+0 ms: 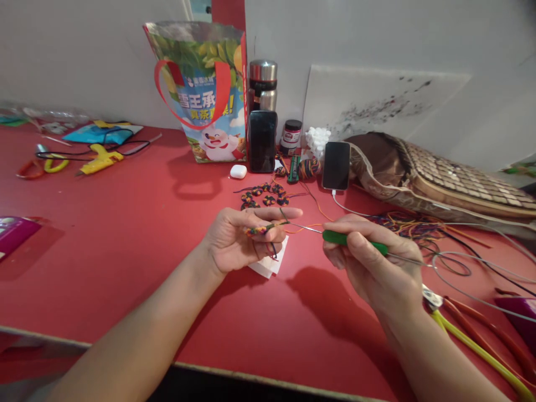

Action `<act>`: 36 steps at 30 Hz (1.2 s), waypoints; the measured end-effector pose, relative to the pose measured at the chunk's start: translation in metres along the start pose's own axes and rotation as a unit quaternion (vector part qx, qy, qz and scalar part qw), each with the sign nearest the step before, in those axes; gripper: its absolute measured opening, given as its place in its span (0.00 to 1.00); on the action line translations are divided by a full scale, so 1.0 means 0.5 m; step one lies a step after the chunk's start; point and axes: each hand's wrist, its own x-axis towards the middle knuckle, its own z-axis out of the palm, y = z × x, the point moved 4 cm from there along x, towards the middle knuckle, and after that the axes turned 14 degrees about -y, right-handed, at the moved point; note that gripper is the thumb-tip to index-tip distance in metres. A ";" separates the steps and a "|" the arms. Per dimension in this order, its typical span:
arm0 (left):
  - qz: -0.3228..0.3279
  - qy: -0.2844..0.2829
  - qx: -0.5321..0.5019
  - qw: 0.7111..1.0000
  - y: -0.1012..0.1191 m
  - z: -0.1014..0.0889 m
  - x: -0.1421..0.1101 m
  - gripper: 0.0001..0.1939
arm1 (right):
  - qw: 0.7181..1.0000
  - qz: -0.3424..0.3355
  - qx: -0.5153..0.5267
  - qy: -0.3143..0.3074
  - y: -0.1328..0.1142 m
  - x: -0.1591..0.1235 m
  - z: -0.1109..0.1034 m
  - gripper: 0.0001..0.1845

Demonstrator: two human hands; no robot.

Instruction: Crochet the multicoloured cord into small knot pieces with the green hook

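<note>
My left hand [238,237] pinches a small multicoloured crochet piece [257,230], with yarn looped over the stretched index finger and ends hanging below the fingers. In my right hand [372,262] is a crochet hook [335,238] with a green handle, held like a pen. Its thin metal tip points left and meets the yarn close to my left fingertips. An orange strand runs from the work back across the table. Below my left hand lies a folded white paper [270,265], partly covered. Several finished crochet rounds [268,200] lie just beyond.
Behind stand a gift bag [196,100], a black phone [262,139], a thermos [263,78] and a charging phone [336,166]. Loose yarn [406,226] and red-yellow pliers [456,324] are at right. A yellow glue gun [100,160] lies left, an earbud case [238,171] mid-table.
</note>
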 end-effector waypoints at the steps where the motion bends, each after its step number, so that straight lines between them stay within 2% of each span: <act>1: -0.002 -0.001 0.002 1.000 0.001 -0.001 0.000 0.22 | 1.000 0.000 0.001 0.001 -0.001 0.001 0.000 0.06; 7: 0.004 0.026 0.025 0.999 -0.001 -0.012 0.000 0.21 | 0.999 0.017 0.028 -0.005 0.002 0.008 -0.004 0.07; 12: 0.017 0.067 0.095 0.993 -0.021 0.003 0.007 0.21 | 0.996 0.040 0.075 0.010 0.020 0.004 0.003 0.08; 17: 0.102 0.085 0.150 0.980 -0.032 0.022 0.015 0.21 | 0.998 0.038 0.043 0.031 0.029 -0.007 0.018 0.08; 23: 0.151 0.114 0.172 0.967 -0.038 0.020 0.013 0.20 | 0.995 0.040 0.038 0.081 0.033 -0.007 0.014 0.08; 30: 0.162 0.124 0.159 0.966 -0.040 0.021 0.017 0.15 | 0.995 0.052 0.040 0.080 0.036 -0.008 0.015 0.08; 36: 0.178 0.152 0.151 0.961 -0.033 0.022 0.015 0.17 | 0.996 0.058 0.005 0.069 0.038 -0.014 0.013 0.09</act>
